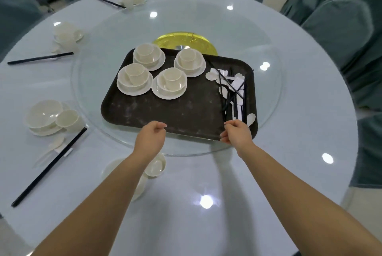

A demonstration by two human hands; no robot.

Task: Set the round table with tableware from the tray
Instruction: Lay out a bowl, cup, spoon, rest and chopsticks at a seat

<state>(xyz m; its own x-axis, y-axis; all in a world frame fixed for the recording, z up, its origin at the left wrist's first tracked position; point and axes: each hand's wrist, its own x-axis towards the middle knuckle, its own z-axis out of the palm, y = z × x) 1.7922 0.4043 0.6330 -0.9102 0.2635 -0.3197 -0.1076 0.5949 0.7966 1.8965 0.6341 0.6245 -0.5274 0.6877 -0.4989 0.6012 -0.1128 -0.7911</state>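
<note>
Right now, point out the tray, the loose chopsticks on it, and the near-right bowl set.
tray [165, 115]: head view, bare dark floor.
chopsticks [229, 98]: head view, dark shafts in the pile.
near-right bowl set [172, 79]: head view, cup on top.

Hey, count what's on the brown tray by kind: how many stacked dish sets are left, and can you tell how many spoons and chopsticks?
Dish sets: 4
Spoons: at least 3, others hidden in the pile
Chopsticks: tangled, cannot count
Total countable on tray: 7

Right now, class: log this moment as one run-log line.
left hand: open, near tray edge | right hand: pinches chopsticks | four dish sets on tray
</note>
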